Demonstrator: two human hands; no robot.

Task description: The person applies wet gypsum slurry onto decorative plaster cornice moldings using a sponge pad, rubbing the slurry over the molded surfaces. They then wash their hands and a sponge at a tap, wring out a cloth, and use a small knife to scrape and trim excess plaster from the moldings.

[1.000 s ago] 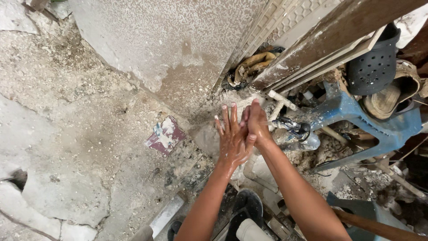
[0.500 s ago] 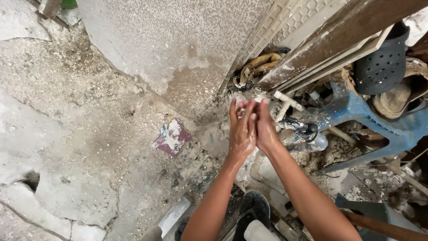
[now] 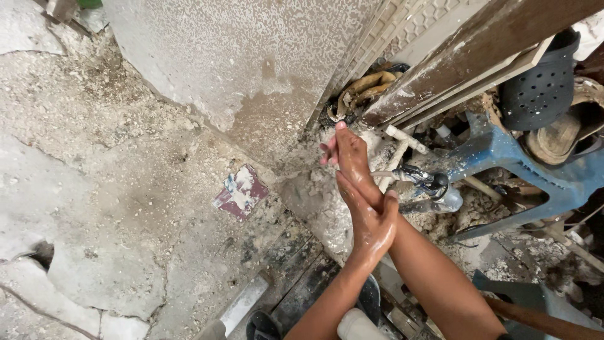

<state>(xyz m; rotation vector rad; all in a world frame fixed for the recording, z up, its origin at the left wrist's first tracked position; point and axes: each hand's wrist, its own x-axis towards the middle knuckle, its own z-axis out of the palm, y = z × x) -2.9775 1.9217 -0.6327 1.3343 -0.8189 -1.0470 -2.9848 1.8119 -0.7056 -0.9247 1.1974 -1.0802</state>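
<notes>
Left hand [image 3: 371, 220] and right hand [image 3: 350, 154] press wet, flat and open, palm against palm, gripping nothing, just left of the tap [image 3: 428, 182].

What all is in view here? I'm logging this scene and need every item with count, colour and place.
Tap: one, metal, right of the hands.
Perforated basket: one, black, upper right.
Plastic chair: one, blue, right side.
Tile fragment: one, maroon and white, on the cracked concrete floor.
Wall: one, grey, wet patch low down.
Wooden plank: one, brown, upper right.
Left hand: one, wet, pressed against the right.
Right hand: one, wet, fingers up.
</notes>
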